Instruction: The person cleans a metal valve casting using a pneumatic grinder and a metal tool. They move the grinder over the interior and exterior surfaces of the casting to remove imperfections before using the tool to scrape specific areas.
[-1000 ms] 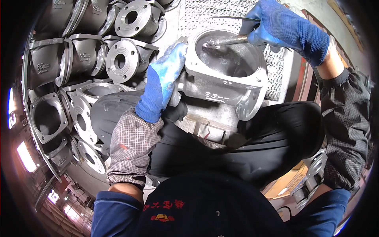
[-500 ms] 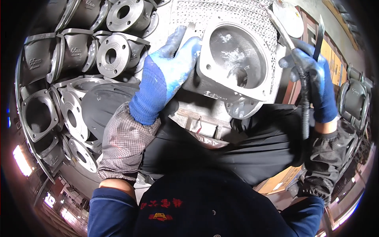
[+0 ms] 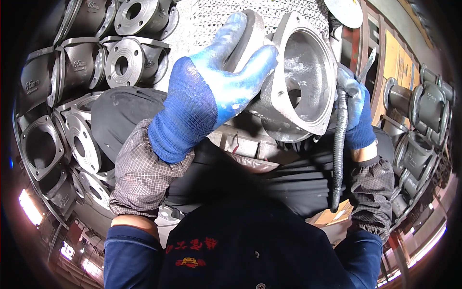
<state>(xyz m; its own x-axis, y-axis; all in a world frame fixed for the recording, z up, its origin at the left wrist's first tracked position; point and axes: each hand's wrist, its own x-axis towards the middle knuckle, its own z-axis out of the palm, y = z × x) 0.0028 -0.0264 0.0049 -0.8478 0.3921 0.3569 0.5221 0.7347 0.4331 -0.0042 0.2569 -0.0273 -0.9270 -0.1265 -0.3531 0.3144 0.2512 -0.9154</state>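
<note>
A grey cast-metal valve body [image 3: 315,72] with a square flange and a round bore is tilted in front of me, its wide opening facing right. My left hand [image 3: 226,72], in a blue coated glove, clasps the rounded flange on its left side between thumb and fingers. Close against the casting's right edge, my gloved right hand [image 3: 353,98] is closed around a dark corrugated hose [image 3: 339,154], which hangs down over my leg. A thin pointed metal blade [image 3: 368,66] sticks up behind the same hand; how it is held is hidden.
Flanged castings [image 3: 86,67] are stacked in rows at the left, and more castings [image 3: 428,111] stand at the right. Beneath the valve body lies a perforated light surface [image 3: 211,24]. A white disc [image 3: 346,12] and cardboard boxes [image 3: 397,58] are beyond my right hand.
The valve body has turned and tilted, its opening swinging toward the right. My left hand has shifted right along with it. My right hand has moved left to the casting, bringing the hose and blade.
</note>
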